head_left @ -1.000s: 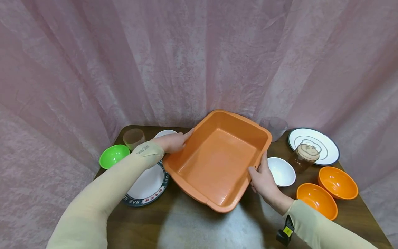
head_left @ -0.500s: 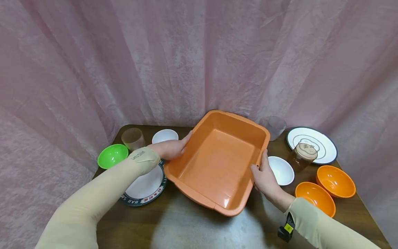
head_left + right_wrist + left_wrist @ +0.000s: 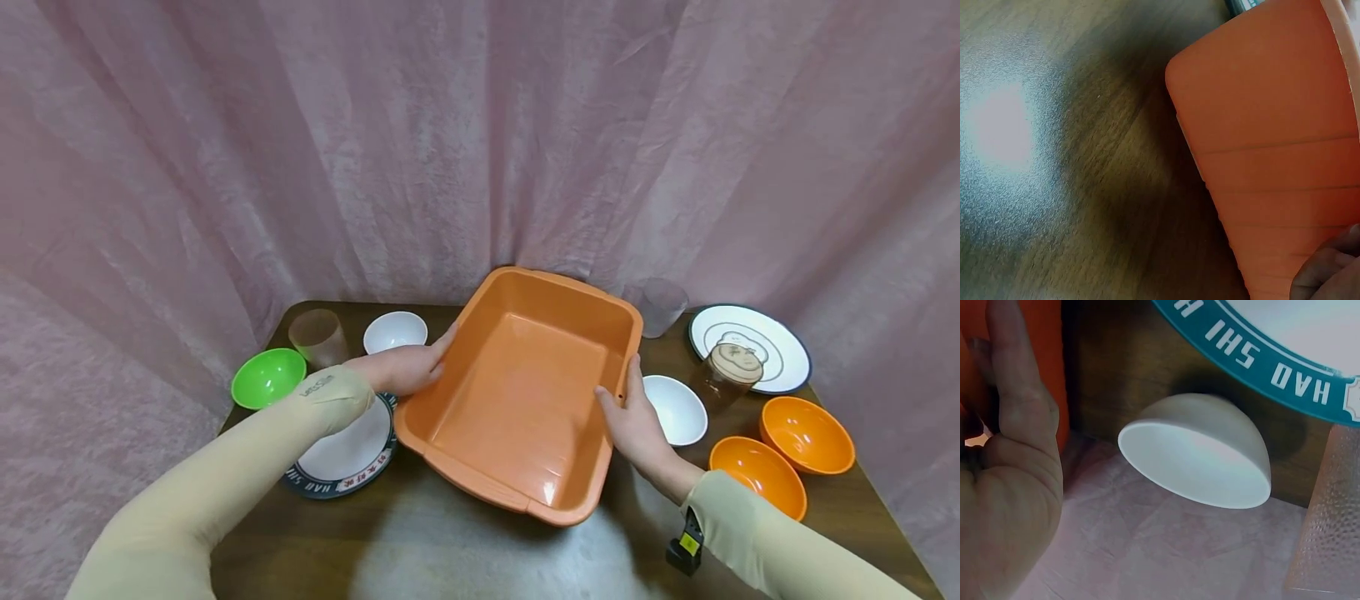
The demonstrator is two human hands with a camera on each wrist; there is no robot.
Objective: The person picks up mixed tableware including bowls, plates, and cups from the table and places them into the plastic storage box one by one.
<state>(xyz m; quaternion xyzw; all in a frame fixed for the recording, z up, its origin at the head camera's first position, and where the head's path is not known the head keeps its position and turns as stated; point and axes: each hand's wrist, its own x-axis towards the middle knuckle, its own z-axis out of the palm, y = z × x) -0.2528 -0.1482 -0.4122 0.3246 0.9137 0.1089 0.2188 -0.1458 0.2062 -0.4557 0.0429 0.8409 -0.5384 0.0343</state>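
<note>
white glare burns out part of the tabletop point(image 3: 1097, 156), while soft shadows lie beside the basin point(image 3: 521, 400).

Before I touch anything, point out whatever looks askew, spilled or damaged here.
One thing: the orange basin, between the left hand and right hand, looks askew because its sides run at an angle to the back edge of the table. I see no spill or damage.
</note>
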